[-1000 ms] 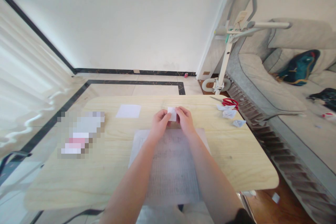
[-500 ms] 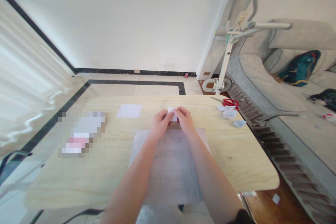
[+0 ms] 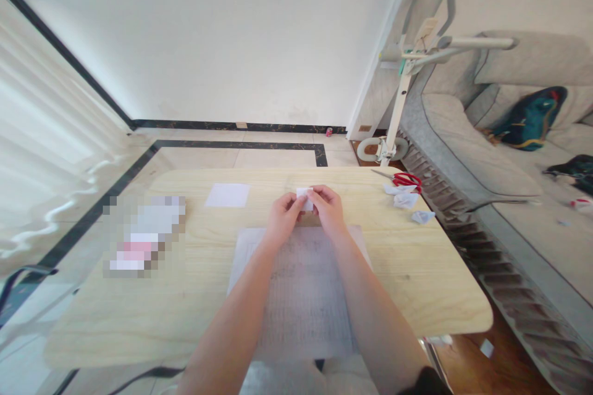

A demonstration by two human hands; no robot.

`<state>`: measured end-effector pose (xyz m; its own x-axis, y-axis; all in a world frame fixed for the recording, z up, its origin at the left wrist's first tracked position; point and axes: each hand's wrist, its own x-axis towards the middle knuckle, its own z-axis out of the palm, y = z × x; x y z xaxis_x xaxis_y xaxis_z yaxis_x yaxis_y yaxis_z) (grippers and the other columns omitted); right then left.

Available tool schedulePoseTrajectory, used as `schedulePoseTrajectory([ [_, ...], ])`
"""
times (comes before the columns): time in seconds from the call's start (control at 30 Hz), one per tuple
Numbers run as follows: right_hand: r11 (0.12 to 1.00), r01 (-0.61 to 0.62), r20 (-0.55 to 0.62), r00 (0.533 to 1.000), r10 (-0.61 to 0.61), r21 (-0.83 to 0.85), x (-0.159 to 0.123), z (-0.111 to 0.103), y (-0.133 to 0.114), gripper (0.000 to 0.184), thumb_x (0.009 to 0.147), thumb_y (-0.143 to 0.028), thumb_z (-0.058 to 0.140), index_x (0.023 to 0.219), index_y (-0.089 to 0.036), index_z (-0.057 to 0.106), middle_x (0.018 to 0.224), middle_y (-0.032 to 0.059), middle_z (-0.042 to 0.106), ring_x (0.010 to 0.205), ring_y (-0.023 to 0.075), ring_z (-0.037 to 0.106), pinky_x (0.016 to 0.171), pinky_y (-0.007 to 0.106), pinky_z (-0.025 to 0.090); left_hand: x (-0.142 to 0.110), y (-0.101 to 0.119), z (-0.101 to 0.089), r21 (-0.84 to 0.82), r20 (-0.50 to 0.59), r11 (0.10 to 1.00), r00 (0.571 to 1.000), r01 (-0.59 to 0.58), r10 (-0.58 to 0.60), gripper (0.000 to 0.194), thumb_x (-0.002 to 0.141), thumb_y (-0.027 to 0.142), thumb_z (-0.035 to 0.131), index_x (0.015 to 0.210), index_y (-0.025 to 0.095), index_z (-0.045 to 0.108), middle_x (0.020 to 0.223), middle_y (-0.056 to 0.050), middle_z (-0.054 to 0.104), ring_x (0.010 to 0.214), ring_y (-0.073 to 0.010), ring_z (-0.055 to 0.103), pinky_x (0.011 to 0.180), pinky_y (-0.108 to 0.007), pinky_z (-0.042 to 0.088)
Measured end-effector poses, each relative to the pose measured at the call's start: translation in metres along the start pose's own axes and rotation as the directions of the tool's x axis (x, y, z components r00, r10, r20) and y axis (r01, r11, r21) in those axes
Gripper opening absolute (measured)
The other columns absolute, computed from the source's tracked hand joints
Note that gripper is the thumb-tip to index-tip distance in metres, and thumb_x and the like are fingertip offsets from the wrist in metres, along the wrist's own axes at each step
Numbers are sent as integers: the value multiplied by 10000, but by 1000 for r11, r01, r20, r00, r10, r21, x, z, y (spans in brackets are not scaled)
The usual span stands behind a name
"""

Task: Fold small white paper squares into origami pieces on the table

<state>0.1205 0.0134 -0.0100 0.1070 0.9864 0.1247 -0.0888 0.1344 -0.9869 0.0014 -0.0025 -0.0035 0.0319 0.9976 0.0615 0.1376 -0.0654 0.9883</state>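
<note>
A small white piece of folded paper (image 3: pixel 304 192) is held up between both hands, above the far edge of a large printed sheet. My left hand (image 3: pixel 283 213) pinches its left side, thumb on the near face. On its right side my right hand (image 3: pixel 328 203) closes with the thumb pressed near the left thumb. The fingers behind the paper are mostly hidden. Beneath my forearms lies the printed sheet (image 3: pixel 306 296), flat on the wooden table (image 3: pixel 417 278).
A blank white paper (image 3: pixel 227 195) lies at the back left. Red-handled scissors (image 3: pixel 407 182) and several folded paper pieces (image 3: pixel 405 200) rest at the back right. A blurred-out object (image 3: pixel 148 234) is at the left. Beyond the table's right edge stands a grey sofa (image 3: pixel 500 216).
My right thumb has slid left across the paper's near face, toward the left thumb. Both hands stay in nearly the same place with the paper between them.
</note>
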Motion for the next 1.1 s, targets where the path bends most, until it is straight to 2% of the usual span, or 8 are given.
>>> schedulePoseTrajectory([
  [0.27,997,-17,-20,1000,19,69,0,-1,-3,189,687,-376,624,671,-188,626,453,-55,444,402,79,364,410,232,274,0,1,1,-37,-5,999,1000,25,-25,321,770,454,544,658,155,576,535,10,529,490,-100,489,461,-212,376],
  [0.43,989,-22,-62,998,31,144,1,-2,-1,181,679,-344,627,599,-184,602,438,-57,428,403,75,355,403,227,255,-3,3,0,-110,12,993,999,43,-42,253,763,379,546,648,156,572,560,12,530,508,-93,484,471,-205,384],
  [0.53,978,-51,-86,994,70,201,2,-2,-1,173,664,-314,624,560,-184,578,428,-60,417,395,74,340,387,226,234,-4,6,0,-98,10,994,999,38,-37,230,752,349,558,629,155,560,543,16,527,499,-89,479,476,-204,382],
  [0.73,984,-76,-116,989,95,159,2,-1,-2,218,645,-295,601,489,-185,497,421,-62,376,399,73,317,387,225,222,-4,7,1,-92,16,993,997,76,-74,201,739,318,560,621,157,538,530,19,530,487,-88,484,474,-202,387],
  [0.97,993,-84,-12,996,86,83,1,-1,-1,203,670,-347,605,558,-193,535,444,-60,399,410,79,324,399,229,238,-1,0,2,-100,26,993,998,61,-59,235,744,394,559,710,163,587,610,11,542,535,-103,500,476,-210,404],
  [1.1,997,-81,69,994,81,-3,0,-1,1,204,680,-376,605,610,-199,531,480,-60,430,424,83,351,412,226,260,-1,1,1,-47,-21,999,1000,22,-23,234,752,384,551,698,160,588,616,4,540,570,-112,501,478,-206,394],
])
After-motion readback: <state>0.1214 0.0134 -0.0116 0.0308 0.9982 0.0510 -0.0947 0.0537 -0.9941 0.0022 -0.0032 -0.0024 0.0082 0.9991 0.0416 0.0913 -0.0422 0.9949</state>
